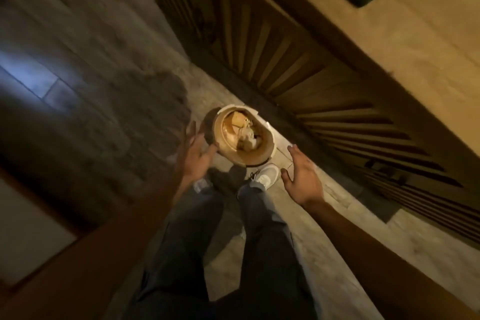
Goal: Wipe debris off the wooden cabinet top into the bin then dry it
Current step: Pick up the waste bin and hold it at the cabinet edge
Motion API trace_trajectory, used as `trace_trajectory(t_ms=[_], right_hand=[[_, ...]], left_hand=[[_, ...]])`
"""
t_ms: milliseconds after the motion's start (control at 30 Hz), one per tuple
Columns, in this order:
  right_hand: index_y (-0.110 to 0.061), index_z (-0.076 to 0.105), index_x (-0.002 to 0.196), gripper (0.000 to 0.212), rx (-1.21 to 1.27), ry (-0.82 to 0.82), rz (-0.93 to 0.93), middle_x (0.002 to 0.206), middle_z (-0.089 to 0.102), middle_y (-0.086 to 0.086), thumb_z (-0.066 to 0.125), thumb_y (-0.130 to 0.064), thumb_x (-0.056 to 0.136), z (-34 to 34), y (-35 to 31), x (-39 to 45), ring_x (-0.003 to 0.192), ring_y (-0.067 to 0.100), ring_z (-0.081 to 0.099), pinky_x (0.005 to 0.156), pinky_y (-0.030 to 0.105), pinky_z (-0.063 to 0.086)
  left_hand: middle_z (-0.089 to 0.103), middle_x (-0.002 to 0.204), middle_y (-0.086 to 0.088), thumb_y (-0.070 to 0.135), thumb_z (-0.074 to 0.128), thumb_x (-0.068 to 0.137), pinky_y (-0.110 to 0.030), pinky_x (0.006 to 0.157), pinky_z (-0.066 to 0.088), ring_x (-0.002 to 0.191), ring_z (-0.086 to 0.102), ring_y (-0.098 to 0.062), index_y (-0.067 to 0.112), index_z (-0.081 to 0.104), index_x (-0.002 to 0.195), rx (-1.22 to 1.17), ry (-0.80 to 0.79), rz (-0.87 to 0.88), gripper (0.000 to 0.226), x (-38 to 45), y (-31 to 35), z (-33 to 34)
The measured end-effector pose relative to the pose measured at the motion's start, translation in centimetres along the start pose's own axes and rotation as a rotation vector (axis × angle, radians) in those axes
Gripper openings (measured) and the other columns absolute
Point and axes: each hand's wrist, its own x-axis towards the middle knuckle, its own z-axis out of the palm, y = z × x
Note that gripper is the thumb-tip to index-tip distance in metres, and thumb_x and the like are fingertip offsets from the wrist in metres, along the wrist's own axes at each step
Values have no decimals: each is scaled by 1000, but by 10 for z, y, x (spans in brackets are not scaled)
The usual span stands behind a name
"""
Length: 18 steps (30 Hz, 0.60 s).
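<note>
Bin (242, 138) on floor: likely light, rigid; take by rim. Left hand (194, 156), right hand (301, 176) spread, grip holding nothing.

One bin (244, 138), two hands (194, 156) (302, 176)

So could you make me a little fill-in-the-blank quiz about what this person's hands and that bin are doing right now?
1. The bin stands on the ____, in front of the slatted cabinet front.
2. The left hand and right hand both hold ____.
3. Seen from above, the bin already has ____ inside.
4. A white ____ shows just below the bin.

Missing words: floor; nothing; rubbish; shoe
</note>
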Motion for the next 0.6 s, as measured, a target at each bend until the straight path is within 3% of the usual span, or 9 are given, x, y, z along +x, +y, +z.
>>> trace_trajectory(t_ms=[100, 167, 233, 333, 467, 600], right_hand=[[-17, 29, 160, 67, 93, -30, 146, 167, 29, 6, 60, -27, 101, 43, 10, 31, 152, 27, 30, 124, 40, 27], [-15, 31, 159, 65, 173, -35, 249, 165, 33, 9, 60, -27, 102, 72, 15, 58, 151, 30, 33, 123, 41, 29], [-14, 30, 159, 65, 261, -43, 350, 162, 38, 13, 60, -27, 103, 98, 20, 86, 148, 34, 38, 121, 44, 33], [-15, 28, 158, 65, 372, -34, 481, 158, 44, 16, 59, -29, 103, 133, 22, 125, 142, 38, 45, 116, 46, 39], [-15, 27, 150, 58, 493, 51, 662, 141, 53, 17, 59, -24, 101, 168, 27, 162, 123, 38, 57, 104, 49, 50], [-12, 44, 134, 36, 480, 85, 747, 119, 55, 11, 53, -9, 99, 182, 40, 177, 103, 27, 54, 87, 37, 51]], left_hand=[[-6, 170, 2, 59, 32, 100, -56, 124, 3, 155, -10, -26, 31, 6, 161, 14, -26, -112, 72, 29, -37, 37], [-7, 170, -3, 48, 33, 105, -52, 125, 2, 155, -9, -29, 25, 7, 162, -22, -64, -187, 67, 50, -61, 61], [12, 169, -10, 41, 41, 105, -51, 123, 16, 154, 13, -35, 21, 22, 160, -141, -115, -288, 61, 71, -79, 83], [46, 151, -16, 30, 53, 102, -46, 114, 35, 136, 45, -34, 14, 48, 147, -392, -183, -433, 48, 99, -93, 111], [62, 133, -18, 19, 66, 96, -48, 112, 42, 124, 59, -32, 1, 58, 131, -697, -106, -525, 41, 128, -97, 151], [68, 124, -17, 11, 70, 92, -43, 98, 56, 110, 69, -30, 1, 57, 128, -897, -17, -573, 40, 140, -89, 173]])
